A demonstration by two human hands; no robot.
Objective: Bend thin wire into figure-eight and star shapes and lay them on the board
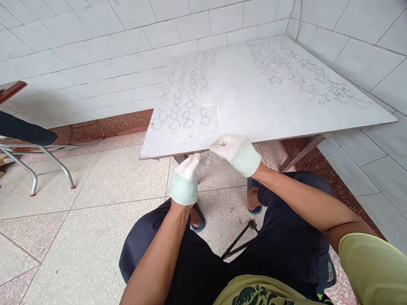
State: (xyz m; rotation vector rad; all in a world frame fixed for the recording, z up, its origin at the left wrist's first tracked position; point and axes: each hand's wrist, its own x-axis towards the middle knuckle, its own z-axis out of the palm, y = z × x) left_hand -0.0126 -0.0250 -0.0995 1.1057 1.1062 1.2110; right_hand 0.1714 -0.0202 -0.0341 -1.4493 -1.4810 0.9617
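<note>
Both of my hands wear white knit gloves with pale green cuffs and meet at the near edge of the white board (pixel 237 95). My left hand (pixel 186 176) is closed in a pinch on a thin wire loop (pixel 206 162) just below that edge. Fingertips together, my right hand (pixel 233 152) pinches the same wire from the other side; its exact shape is hard to make out. Beyond my hands, figure-eight wire pieces (pixel 187 119) lie in rows on the board's left part. Star-shaped wire pieces (pixel 299 79) are spread over the right part.
White tiled walls (pixel 197 25) border the board at the back and right. A wooden leg (pixel 302 152) supports it. At left stands a metal-legged stool (pixel 51 163) with a dark-clothed limb (pixel 27 129) above it. A dark metal frame part (pixel 240 241) shows between my knees.
</note>
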